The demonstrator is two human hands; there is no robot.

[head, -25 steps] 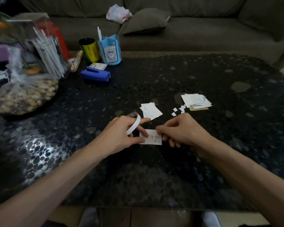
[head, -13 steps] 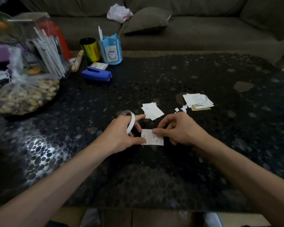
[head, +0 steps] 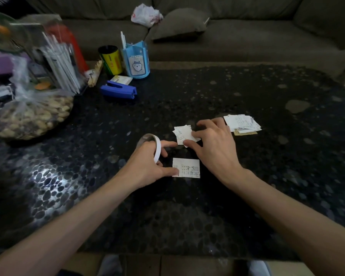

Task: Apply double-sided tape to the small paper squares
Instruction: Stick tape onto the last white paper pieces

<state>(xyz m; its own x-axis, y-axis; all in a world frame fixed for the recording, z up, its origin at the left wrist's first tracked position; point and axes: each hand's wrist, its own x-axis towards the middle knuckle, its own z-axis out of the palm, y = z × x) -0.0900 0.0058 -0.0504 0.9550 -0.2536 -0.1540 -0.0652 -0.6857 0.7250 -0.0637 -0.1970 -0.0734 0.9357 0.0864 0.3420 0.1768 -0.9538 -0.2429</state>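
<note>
Left hand point(head: 147, 166) curls round the tape roll point(head: 157, 145), thumb pinning the paper slip point(head: 187, 167). Right hand point(head: 213, 146) is stretched out just behind the slip, fingers spread, touching the paper pile point(head: 180, 132).

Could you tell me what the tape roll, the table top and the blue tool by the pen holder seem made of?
Tape roll: matte white band, likely paper-backed. Table top: dark pebble pattern under a glossy coat, perhaps stone in resin or glass; it mirrors a glare. Blue tool: smooth, evenly coloured shell, probably plastic.
</note>
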